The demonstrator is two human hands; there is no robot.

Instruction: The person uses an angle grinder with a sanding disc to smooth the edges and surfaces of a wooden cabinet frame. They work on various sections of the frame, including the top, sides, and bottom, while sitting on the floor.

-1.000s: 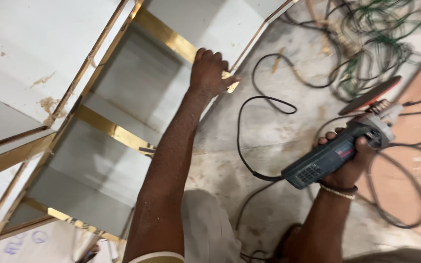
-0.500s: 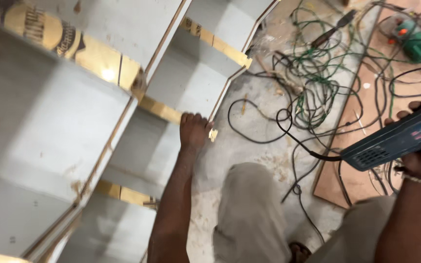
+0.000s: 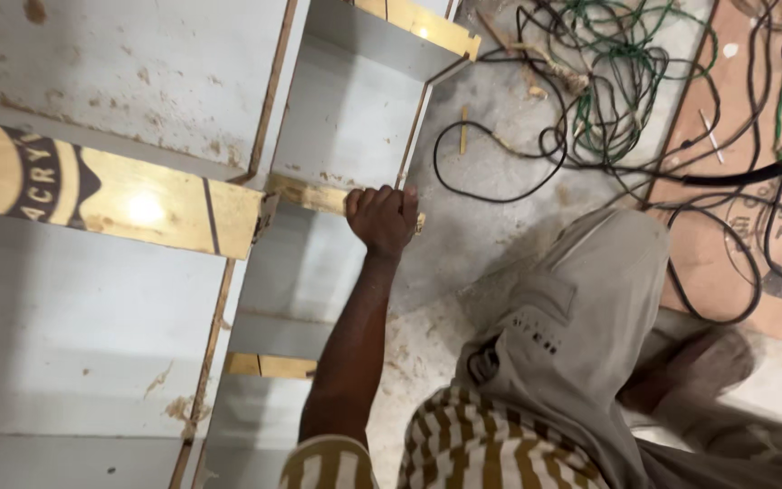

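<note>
**One hand on the gold strip, the other out of view**

One hand only shows here: the left hand (image 3: 382, 217) is closed over a gold-coloured strip (image 3: 314, 195) that runs across the front edge of a white shelf unit (image 3: 138, 81). The fingers curl over the top of the strip and the arm is nearly straight, so I judge that the person leans on it to steady the body, or to keep the unit from moving. The right hand is outside the picture; I cannot tell whether it is open or closed, or what it holds.

The unit lies beside the person's bent knee (image 3: 590, 272) on the concrete floor (image 3: 481, 226), with its open side turned toward the camera. Its compartments (image 3: 346, 118) look empty: only dust and brownish marks show on the white panels. More gold strips cross the other front edges, one wide strip (image 3: 110, 199) at the left and a short one (image 3: 269, 365) lower down.

Toward the upper right corner of the floor lies a tangle of black and green cables (image 3: 617, 100), some of them over a brown board (image 3: 726, 181). It is well apart from the closed hand.
</note>
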